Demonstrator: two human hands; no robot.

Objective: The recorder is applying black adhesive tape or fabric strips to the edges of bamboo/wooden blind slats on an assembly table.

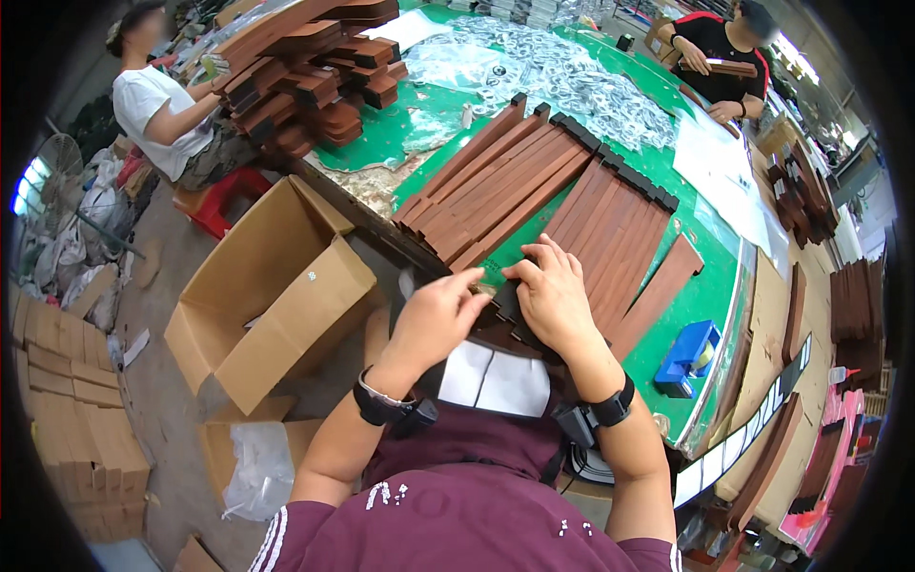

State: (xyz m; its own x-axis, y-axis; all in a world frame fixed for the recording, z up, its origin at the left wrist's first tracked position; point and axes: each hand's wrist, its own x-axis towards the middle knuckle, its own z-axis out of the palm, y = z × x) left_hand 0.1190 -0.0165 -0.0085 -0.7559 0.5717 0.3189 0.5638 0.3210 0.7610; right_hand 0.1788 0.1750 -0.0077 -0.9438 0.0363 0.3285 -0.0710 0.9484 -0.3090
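Long brown wood-look strips with black ends lie side by side in two rows, a left row (pixel 505 191) and a right row (pixel 610 224), on the green table (pixel 510 250). At the near table edge, my right hand (pixel 553 300) bends its fingers over the black ends (pixel 515 310) of some strips, gripping them. My left hand (pixel 431 324) hovers just left of these ends, its thumb and fingers curved and apart. Nothing shows between them. A single brown strip (pixel 660 296) lies slanted to the right of the right row.
An opened cardboard box (pixel 300 315) stands left of the table. A blue tape dispenser (pixel 688 360) sits at the right. Stacked brown pieces (pixel 305 86) and a seated person (pixel 167 114) are at the far left. Clear plastic bags (pixel 572 86) cover the back; another person (pixel 729 67) holds strips.
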